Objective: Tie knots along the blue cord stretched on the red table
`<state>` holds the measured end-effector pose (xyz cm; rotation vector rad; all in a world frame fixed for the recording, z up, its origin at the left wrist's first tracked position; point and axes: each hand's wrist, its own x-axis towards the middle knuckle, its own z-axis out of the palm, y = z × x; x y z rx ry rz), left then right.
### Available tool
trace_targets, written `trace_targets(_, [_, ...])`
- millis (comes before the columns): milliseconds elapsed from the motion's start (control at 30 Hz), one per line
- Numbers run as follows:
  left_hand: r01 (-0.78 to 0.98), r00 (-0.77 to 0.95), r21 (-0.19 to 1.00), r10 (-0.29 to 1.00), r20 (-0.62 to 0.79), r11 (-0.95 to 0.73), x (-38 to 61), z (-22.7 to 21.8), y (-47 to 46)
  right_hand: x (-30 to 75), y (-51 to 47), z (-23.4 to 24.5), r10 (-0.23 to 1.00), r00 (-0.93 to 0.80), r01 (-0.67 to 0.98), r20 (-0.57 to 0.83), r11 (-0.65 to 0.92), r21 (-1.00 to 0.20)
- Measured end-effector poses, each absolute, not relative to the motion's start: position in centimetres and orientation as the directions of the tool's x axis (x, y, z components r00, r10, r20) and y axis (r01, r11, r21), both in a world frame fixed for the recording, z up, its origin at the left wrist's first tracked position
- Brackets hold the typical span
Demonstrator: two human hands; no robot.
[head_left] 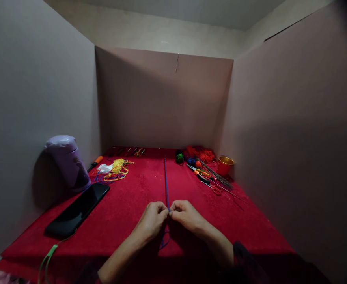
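The blue cord (166,183), taken as landmark, runs straight over the worktop (144,189), its long axis pointing away from the person; whether its length touches the cloth cannot be told. At the cord's near end the left hand (150,221) and right hand (189,217) meet from opposite sides, about equally close, the fingers of each drawn together in a pinch on it, with the exact grip hidden between the tips. From these fingers the cord extends directly forward, while a loose loop of thread (165,245) lies nearer the person than the cord's near end.
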<state>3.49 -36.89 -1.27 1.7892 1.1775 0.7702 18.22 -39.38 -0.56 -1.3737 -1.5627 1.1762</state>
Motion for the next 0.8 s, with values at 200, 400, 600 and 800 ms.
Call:
trace_targets(200, [0.459,0.36,0.859,0.931,0.051,-0.225,3.6,-1.3,-36.7,18.1,-41.0,0.5,0.987,-0.064,0.622,0.149,0.156,-0.767])
trace_targets(400, [0.221,0.319,0.975,0.946,-0.052,-0.021,4.3,-0.4,-37.7,17.2,-45.6,1.6,0.969,-0.099,0.788,0.225,0.215,-0.578])
trace_targets(600, [-0.045,0.375,0.969,0.903,-0.209,0.243,4.7,0.8,-38.8,16.1,-48.2,0.3,0.964,-0.184,0.911,0.193,0.241,-0.336])
trace_targets(800, [-0.069,0.35,0.97,0.917,-0.193,0.231,4.6,0.3,-38.7,17.6,-45.2,3.1,0.923,0.068,0.711,0.379,0.222,-0.667])
